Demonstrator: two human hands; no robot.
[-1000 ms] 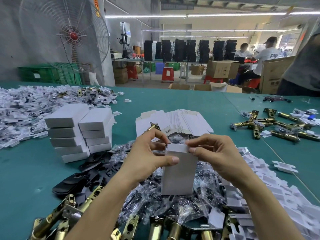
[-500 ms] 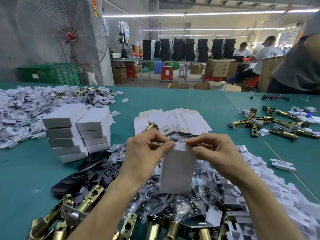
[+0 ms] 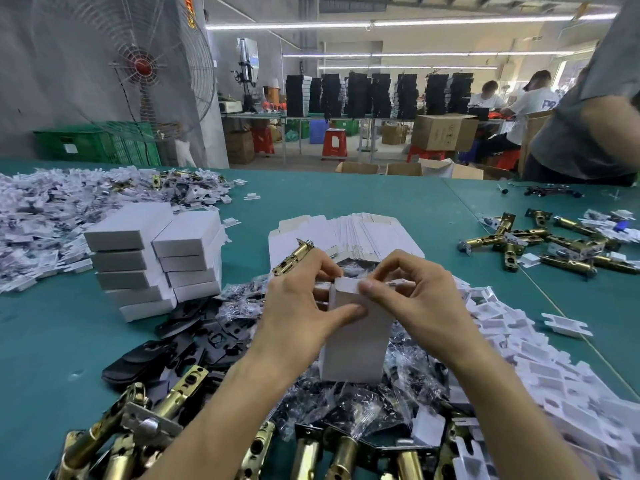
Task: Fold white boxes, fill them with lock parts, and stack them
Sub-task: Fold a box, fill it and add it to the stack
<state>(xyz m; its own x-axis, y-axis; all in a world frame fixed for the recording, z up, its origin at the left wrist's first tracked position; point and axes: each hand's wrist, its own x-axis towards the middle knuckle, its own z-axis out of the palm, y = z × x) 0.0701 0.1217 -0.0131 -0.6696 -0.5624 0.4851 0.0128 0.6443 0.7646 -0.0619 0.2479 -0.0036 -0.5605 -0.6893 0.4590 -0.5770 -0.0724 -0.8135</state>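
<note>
Hemming white box (image 3: 353,344): bagged parts (image 3: 410,372), latches (image 3: 180,393)

L forearm (image 3: 235,403) & R forearm (image 3: 491,396) angle in from frame bottom to ctr; L hand (image 3: 304,306) & R hand (image 3: 419,296), fingers curled, pinch top of upright white box (image 3: 356,348).

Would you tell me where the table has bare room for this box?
Bare green table left of the stacked boxes; also beyond the flat blanks. Crowded around the left hand and right hand: bagged parts, brass latches, white inserts.
</note>
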